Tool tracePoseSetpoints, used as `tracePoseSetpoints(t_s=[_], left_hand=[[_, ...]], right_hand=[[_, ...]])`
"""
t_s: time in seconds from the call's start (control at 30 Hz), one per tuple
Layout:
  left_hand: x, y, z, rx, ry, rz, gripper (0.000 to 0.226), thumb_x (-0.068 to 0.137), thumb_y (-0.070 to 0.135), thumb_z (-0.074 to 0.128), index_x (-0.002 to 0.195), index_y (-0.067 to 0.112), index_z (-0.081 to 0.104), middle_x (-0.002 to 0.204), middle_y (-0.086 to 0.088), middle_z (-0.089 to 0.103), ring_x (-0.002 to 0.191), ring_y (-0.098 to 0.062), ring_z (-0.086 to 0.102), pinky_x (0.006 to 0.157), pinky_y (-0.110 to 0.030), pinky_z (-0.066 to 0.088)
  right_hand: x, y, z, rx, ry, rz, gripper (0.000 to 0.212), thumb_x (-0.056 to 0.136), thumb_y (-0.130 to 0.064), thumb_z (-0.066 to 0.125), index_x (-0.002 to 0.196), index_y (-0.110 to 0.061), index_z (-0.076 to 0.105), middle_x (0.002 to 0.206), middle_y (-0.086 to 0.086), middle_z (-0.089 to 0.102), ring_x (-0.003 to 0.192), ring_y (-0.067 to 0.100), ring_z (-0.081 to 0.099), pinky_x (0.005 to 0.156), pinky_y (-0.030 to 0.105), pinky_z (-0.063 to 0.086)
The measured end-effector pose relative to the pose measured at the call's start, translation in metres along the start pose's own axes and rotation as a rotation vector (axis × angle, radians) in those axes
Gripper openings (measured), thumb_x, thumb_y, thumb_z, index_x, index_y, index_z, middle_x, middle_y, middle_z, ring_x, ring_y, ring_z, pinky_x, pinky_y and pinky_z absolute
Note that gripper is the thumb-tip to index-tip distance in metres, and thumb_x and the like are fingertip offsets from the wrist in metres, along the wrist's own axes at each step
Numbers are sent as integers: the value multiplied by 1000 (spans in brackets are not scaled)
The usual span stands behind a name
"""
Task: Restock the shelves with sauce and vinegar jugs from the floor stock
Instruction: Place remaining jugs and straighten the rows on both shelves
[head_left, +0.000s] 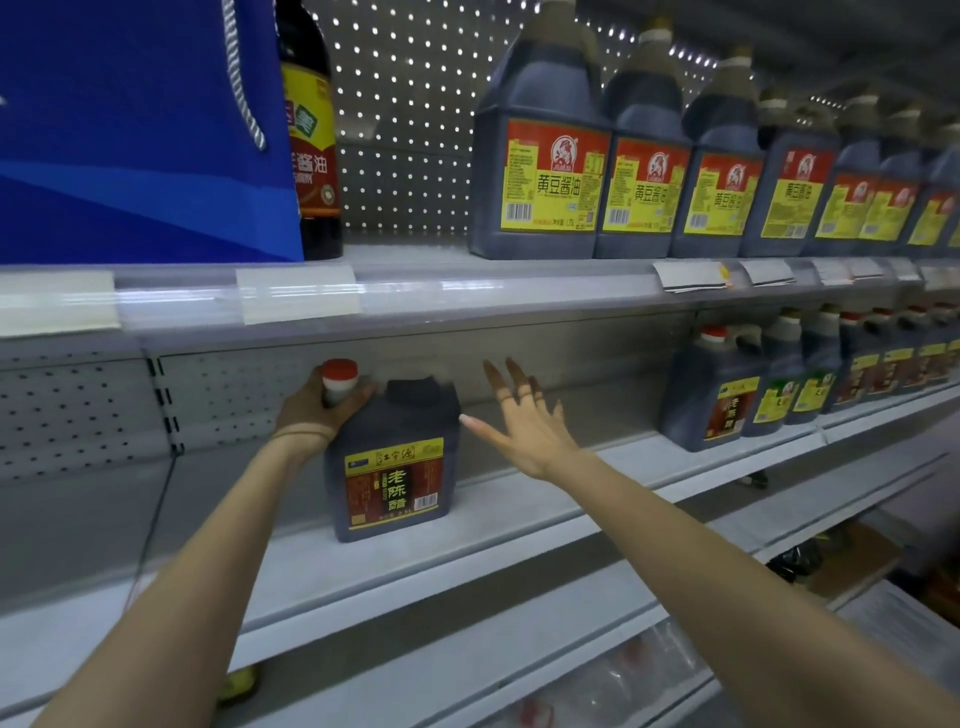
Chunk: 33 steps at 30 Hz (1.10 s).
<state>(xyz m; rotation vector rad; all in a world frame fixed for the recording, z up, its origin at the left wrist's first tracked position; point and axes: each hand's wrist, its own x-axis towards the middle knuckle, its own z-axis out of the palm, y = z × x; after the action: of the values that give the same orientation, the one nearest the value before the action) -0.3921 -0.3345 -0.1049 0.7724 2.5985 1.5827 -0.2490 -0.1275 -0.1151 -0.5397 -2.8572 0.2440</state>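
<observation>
Dark vinegar jug (392, 467) stands upright on middle shelf (519, 522), label out for shoppers. Left hand (317, 410) curls round its neck at 10 o'clock, likely steadying it. Right hand (524, 423), fingers spread, hovers at jug's 3 o'clock, touching nothing, probably ready to square it.

Bare forearms (208, 525), long nails (467, 421) on right hand (524, 423)

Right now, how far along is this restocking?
Done: a row of soy sauce jugs lines the upper shelf, and more jugs stand on the middle shelf at right. In hand: the left hand grips the neck of a vinegar jug standing there; the right hand hovers open beside it. Left: the bare stretch between that jug and the row. Floor stock is not in view.
</observation>
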Motion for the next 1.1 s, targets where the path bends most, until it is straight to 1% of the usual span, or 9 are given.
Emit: tracePoseSetpoints(t_s=[0.17, 0.27, 0.37, 0.53, 0.67, 0.77, 0.83, 0.93, 1.1], left_hand=[[3, -3, -1, -8, -17, -14, 54, 89, 43, 59, 130, 10, 47, 128, -16, 57, 114, -32, 54, 92, -33, 37], [10, -6, -2, 10, -5, -26, 52, 90, 45, 56, 129, 12, 47, 128, -15, 57, 113, -31, 54, 93, -33, 37], [10, -8, 1, 20, -23, -33, 52, 93, 45, 51, 131, 11, 43, 126, -16, 57, 107, -29, 55, 88, -32, 37], [15, -14, 1, 78, -67, -68, 57, 93, 51, 45, 136, 15, 33, 125, -16, 56, 107, -34, 56, 91, -42, 46], [15, -11, 0, 122, -89, -78, 59, 92, 53, 45, 136, 16, 32, 121, -17, 56, 95, -34, 56, 66, -37, 53], [19, -12, 3, 146, -48, -54, 58, 93, 49, 45, 139, 14, 33, 129, -19, 55, 107, -38, 57, 85, -46, 52], [23, -10, 10, 134, -40, -14, 55, 95, 44, 44, 139, 11, 33, 131, -20, 54, 112, -38, 55, 94, -42, 44], [29, -1, 26, 79, -81, 13, 51, 97, 40, 43, 138, 10, 33, 131, -20, 54, 114, -38, 55, 95, -40, 41], [39, 14, 63, 43, -212, 74, 60, 93, 42, 53, 141, 17, 27, 135, -13, 52, 118, -34, 53, 94, -37, 40]], right_hand=[[20, -37, 21, 247, -50, -170, 103, 80, -69, 52, 131, -53, -37, 143, -15, -46, 146, 35, 5, 108, 63, 30], [37, -61, 30, 415, -36, -180, 121, 74, -47, 76, 135, -52, -28, 151, -8, -37, 147, 34, 1, 108, 58, 33], [49, -68, 34, 542, 3, -86, 128, 67, -31, 86, 145, -42, -16, 157, 5, -16, 145, 35, 7, 111, 54, 31], [61, -66, 37, 584, 61, -97, 118, 63, -27, 89, 148, -30, 7, 152, 8, 8, 139, 34, 24, 105, 44, 36], [57, -63, 38, 632, 65, -118, 119, 64, -25, 88, 149, -30, 6, 152, 9, 8, 139, 35, 24, 105, 47, 38], [53, -63, 42, 607, 101, -110, 118, 66, -27, 87, 149, -31, 4, 153, 9, 5, 139, 38, 26, 104, 49, 40], [52, -63, 46, 539, 142, -69, 117, 69, -27, 84, 150, -34, -1, 155, 8, 0, 138, 40, 28, 102, 52, 42], [53, -52, 47, 438, 161, 9, 116, 75, -26, 80, 150, -34, -8, 157, 10, -9, 137, 41, 30, 100, 51, 44], [53, -2, 28, 426, 169, 22, 115, 72, -27, 82, 150, -32, -2, 157, 10, -6, 135, 41, 34, 98, 51, 46]])
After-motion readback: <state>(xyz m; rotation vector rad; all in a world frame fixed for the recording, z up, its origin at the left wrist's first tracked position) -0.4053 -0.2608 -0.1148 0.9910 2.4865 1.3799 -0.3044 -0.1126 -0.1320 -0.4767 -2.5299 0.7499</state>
